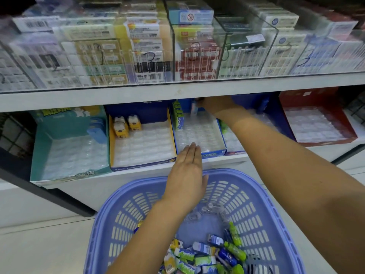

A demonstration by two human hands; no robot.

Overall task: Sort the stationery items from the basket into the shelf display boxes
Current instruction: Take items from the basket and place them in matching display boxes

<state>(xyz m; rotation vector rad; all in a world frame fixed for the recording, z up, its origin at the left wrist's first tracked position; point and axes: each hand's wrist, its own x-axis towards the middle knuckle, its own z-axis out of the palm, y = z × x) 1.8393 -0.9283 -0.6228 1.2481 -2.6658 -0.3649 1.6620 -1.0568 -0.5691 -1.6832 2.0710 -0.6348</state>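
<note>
1. SHELF RESTOCK: my right hand reaches to the back of the blue display box, its fingertips meeting a small white-and-blue piece. Blur and the shelf edge hide the fingers, so I cannot tell whether they clamp it
2. My left hand lies flat with straight fingers, holding nothing. Its fingertips are over the box's front rim and its palm is above the far rim of the lilac basket
3. The remaining stationery is heaped in the basket, beneath my left forearm
4. Handling, as I judge it: the pieces are small, light and firm, and not fragile, though their glossy sleeves may slip. I would pinch across the narrow sides and stand each one upright in a pocket of the thin clear tray, which looks likely to flex
5. Green-and-white packs stand just left of my right fingertips, their script too blurred to read
6. Writing: a hand-drawn "3" marks several clear upper bins. The Chinese print on the blue box's front is only partly legible
</note>
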